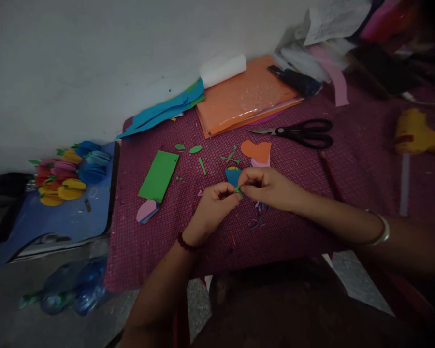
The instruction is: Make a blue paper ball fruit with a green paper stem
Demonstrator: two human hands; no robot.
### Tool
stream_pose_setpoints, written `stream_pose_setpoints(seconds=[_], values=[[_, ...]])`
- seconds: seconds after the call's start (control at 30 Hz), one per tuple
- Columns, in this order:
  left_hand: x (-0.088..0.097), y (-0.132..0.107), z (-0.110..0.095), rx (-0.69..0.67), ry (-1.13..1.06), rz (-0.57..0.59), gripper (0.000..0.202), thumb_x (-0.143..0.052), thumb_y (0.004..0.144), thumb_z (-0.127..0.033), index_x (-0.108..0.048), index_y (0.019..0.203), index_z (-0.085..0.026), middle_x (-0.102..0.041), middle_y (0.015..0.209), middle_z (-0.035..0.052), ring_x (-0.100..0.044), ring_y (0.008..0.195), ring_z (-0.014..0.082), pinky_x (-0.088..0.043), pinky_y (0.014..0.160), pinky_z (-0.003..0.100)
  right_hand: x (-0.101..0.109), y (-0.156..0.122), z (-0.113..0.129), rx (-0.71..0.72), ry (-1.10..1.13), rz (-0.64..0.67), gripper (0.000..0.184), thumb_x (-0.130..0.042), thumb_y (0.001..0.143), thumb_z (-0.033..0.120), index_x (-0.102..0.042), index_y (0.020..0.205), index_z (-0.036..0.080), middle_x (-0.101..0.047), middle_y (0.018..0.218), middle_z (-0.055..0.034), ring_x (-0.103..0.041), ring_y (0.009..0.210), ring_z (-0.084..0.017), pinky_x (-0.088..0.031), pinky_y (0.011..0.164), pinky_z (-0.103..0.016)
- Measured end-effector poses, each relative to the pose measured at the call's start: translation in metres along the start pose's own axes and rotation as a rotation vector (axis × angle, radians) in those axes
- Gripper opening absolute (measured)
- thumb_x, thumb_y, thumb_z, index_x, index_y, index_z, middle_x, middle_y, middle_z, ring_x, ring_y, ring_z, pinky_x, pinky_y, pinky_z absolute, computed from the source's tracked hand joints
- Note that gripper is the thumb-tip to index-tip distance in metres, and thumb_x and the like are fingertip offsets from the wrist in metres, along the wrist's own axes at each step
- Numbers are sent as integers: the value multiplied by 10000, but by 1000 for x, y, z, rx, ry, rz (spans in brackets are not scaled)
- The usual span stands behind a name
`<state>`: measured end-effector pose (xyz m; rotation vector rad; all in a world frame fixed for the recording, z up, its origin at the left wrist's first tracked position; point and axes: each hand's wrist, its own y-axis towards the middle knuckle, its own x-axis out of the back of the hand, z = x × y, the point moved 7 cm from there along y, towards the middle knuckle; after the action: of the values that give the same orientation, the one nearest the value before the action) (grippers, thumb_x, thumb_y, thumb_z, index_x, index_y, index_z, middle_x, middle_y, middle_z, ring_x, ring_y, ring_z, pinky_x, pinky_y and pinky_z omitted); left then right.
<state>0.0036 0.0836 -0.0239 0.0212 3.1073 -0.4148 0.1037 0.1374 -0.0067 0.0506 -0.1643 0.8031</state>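
Both hands meet over the middle of the maroon checked cloth. The right hand is closed in a pinch on a blue paper cutout, held just above the cloth. The left hand has its fingertips shut on a small green scrap, pressed to the cutout's lower edge. An orange heart-shaped piece lies just behind it, and black scissors lie further back. A green paper rectangle sits to the left. A printed sheet lies in the far corner, its writing too blurred to read.
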Motion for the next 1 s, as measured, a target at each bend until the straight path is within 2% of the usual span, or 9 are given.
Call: stream_pose_setpoints(seconds=[0.13, 0.33, 0.47, 0.67, 0.8, 0.9, 1.0], values=[[1, 1, 6, 39, -68, 14, 105, -616, 699, -218, -558, 646, -150, -512, 533, -53, -370, 454, 40, -267, 447, 201, 0, -5, 8, 100, -190, -28, 82, -509, 767, 163, -510, 686, 176, -452, 591, 53, -410, 537, -78, -304, 506, -225], [-5, -2, 4, 135, -289, 60, 145, -649, 661, -265, -561, 646, -150, -543, 547, -29, -425, 462, 51, -276, 439, 198, 0, -15, 26, 337, -594, -86, 90, -518, 800, 135, -557, 730, 176, -522, 598, 39, -464, 567, -96, -309, 580, -249], [-11, -2, 6, 202, -460, 117, 223, -574, 694, -352, -556, 600, -151, -509, 518, -16, -420, 434, 69, -252, 404, 213, -4, -20, 36, 496, -824, -55, 124, -504, 849, 157, -582, 756, 184, -610, 676, 2, -524, 663, -139, -325, 691, -303], [-13, -1, 13, 245, -539, 139, 198, -576, 660, -322, -511, 565, -161, -478, 516, -24, -387, 414, 60, -217, 385, 209, -12, -27, 45, 630, -1039, -11, 215, -453, 919, 188, -623, 788, 188, -655, 740, -38, -534, 727, -177, -323, 743, -344], [-6, -1, 7, 138, -357, 122, 179, -560, 687, -283, -484, 570, -171, -447, 500, -41, -342, 415, 55, -214, 405, 215, -9, -24, 43, 584, -955, 34, 172, -475, 902, 187, -620, 809, 195, -636, 741, -34, -534, 749, -180, -332, 773, -350], [1, -2, -11, -70, 1, 85, 163, -531, 726, -238, -509, 582, -164, -442, 524, -42, -347, 480, 64, -259, 468, 222, -3, -17, 36, 478, -733, 70, 89, -510, 856, 184, -597, 835, 194, -609, 729, -17, -531, 737, -165, -357, 750, -321], [3, -6, -30, -265, 325, 38, 173, -514, 735, -179, -502, 563, -162, -433, 550, -34, -367, 549, 81, -287, 529, 233, 1, -11, 29, 401, -595, 71, 63, -518, 813, 164, -568, 784, 188, -590, 700, -4, -517, 686, -143, -363, 687, -284]])
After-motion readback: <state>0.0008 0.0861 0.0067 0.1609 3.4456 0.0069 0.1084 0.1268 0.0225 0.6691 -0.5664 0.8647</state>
